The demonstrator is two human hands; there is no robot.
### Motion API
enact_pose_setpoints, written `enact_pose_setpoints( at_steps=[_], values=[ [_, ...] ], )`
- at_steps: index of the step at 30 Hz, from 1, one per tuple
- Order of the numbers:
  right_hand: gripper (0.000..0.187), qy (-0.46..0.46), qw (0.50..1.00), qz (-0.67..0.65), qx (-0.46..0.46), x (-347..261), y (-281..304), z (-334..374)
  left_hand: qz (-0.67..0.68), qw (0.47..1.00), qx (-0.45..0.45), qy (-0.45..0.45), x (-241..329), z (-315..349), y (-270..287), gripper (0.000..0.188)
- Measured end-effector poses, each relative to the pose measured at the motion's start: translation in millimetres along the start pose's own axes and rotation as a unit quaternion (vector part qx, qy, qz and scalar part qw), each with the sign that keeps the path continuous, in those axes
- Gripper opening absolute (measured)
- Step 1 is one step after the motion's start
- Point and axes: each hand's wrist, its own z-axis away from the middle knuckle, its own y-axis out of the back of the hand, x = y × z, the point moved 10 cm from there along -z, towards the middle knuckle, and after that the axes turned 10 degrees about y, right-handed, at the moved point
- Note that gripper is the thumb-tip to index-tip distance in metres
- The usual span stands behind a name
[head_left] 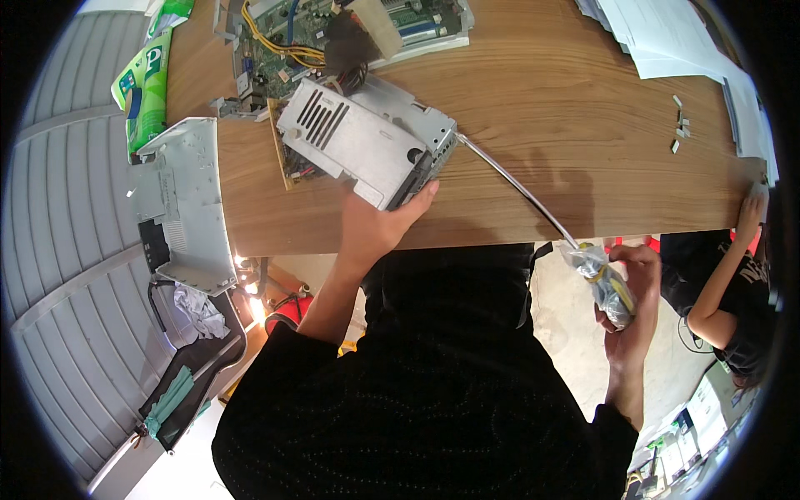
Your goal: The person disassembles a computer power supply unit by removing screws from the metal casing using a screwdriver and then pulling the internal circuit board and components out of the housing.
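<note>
A silver metal drive bracket [358, 142] with slots in its top lies tilted over the near edge of an opened computer chassis. My left hand [379, 221] grips its near corner from below, fingers wrapped round the edge. In my right hand [631, 287] is a long screwdriver [521, 190], its handle wrapped in clear plastic. The shaft runs up and left, and its tip is at the right side of the bracket. Whether the tip sits in a screw cannot be made out. Behind the bracket are a green circuit board [287, 42] and yellow cables [292, 52].
A metal cover panel [196, 204] stands at the wooden table's [533, 83] left edge, beside a green package [150, 92]. Papers [667, 37] lie at the far right, with several small pale pieces [682, 125] near them. Another person [721, 287] sits at the right.
</note>
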Motion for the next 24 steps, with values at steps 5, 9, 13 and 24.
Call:
enact_pose_setpoints(
  at_steps=[5, 9, 13, 24],
  values=[
    [0.061, 0.375, 0.885, 0.273, -0.043, -61, 8, 26, 0.012, 1.0, -0.002, -0.012, -2, -1, -2, 0.029],
    [0.054, 0.51, 0.639, 0.553, -0.161, -58, -8, 59, 0.032, 0.999, -0.013, 0.01, -10, 2, 1, 0.029],
    [0.052, 0.259, 0.895, 0.339, -0.129, -38, 13, 30, -0.033, 0.998, -0.034, -0.032, 9, -6, 1, 0.028],
    [0.043, 0.518, 0.584, 0.609, -0.141, -57, -45, 55, 0.092, 0.996, -0.005, -0.007, 0, 2, 11, 0.024]
  ],
)
